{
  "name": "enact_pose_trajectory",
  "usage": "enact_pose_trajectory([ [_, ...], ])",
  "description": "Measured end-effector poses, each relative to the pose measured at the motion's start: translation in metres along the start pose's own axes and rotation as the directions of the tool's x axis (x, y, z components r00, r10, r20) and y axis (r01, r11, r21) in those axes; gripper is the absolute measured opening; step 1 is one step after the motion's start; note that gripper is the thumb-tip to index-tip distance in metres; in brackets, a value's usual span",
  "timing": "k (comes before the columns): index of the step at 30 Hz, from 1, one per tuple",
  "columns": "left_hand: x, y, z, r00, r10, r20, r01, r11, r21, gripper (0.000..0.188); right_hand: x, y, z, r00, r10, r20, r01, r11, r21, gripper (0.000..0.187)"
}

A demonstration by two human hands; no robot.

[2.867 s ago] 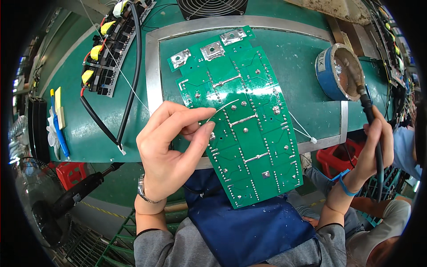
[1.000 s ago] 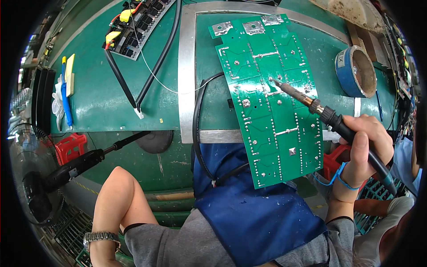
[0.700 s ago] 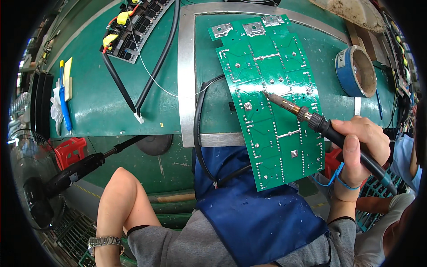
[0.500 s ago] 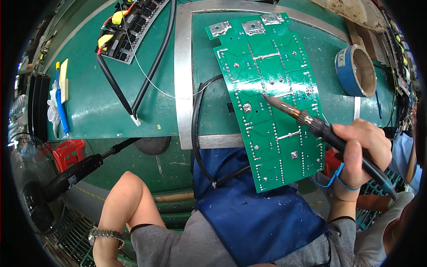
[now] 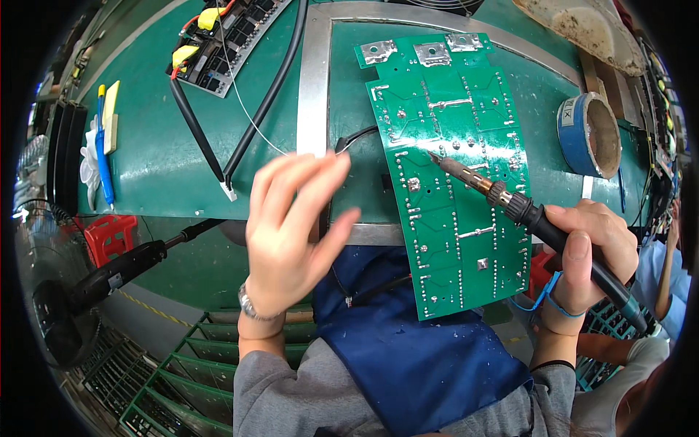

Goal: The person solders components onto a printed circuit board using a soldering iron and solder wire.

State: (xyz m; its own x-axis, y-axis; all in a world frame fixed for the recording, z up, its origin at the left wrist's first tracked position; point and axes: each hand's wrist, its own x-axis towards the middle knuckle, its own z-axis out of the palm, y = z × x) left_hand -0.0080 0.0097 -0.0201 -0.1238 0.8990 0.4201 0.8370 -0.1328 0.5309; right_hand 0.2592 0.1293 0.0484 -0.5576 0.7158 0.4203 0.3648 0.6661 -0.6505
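Note:
My right hand [image 5: 593,247] is wrapped round a black soldering iron [image 5: 535,218], its tip resting on or just over the left-middle part of a green circuit board [image 5: 473,251]. The board's solder side faces up, with rows of silver joints and three tinned tabs at the far end. My left hand [image 5: 291,226] is raised left of the board, thumb and fingers apart and slightly blurred. A thin solder wire [image 5: 251,120] runs down from the far left and passes behind its fingertips; I see no grip on it. A black cable [image 5: 357,137] emerges beside the board.
A black component assembly [image 5: 237,44] with thick black cables [image 5: 273,95] lies at the far left. Left of it are a blue pen [image 5: 105,167] and a white glove [image 5: 89,164]. A blue tape roll [image 5: 575,135] stands right of the board. Another person's sleeve [image 5: 670,255] shows at the right.
My left hand has risen from low at the left to the solder wire beside the board. The right hand keeps the iron's tip at nearly the same spot. The view has shifted slightly.

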Motion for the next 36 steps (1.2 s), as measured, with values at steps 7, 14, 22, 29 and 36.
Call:
enact_pose_trajectory([
  [7,0.008,-0.018,0.015,0.996,-0.059,-0.065,0.059,0.998,0.012,0.025,0.006,0.001,0.004,0.998,-0.016,0.068,0.015,1.000,0.013,0.019],
  [14,0.002,0.007,0.006,0.991,-0.067,-0.114,0.057,0.994,-0.092,0.028,0.002,0.002,-0.002,1.000,0.003,-0.009,-0.003,1.000,0.031,0.024],
  [22,-0.008,0.019,-0.001,0.958,-0.169,-0.231,0.137,0.979,-0.150,0.029,0.001,0.004,0.002,0.999,0.005,0.049,-0.006,1.000,0.024,0.025],
  [29,-0.009,0.020,0.012,0.987,-0.105,-0.119,0.077,0.972,-0.222,0.032,-0.006,0.006,-0.005,1.000,0.009,-0.026,-0.008,0.999,0.036,0.028],
  [36,-0.010,0.026,0.013,0.992,-0.090,-0.091,0.067,0.971,-0.231,0.033,-0.030,0.012,-0.033,0.801,0.096,-0.591,-0.322,0.901,-0.291,0.036],
])
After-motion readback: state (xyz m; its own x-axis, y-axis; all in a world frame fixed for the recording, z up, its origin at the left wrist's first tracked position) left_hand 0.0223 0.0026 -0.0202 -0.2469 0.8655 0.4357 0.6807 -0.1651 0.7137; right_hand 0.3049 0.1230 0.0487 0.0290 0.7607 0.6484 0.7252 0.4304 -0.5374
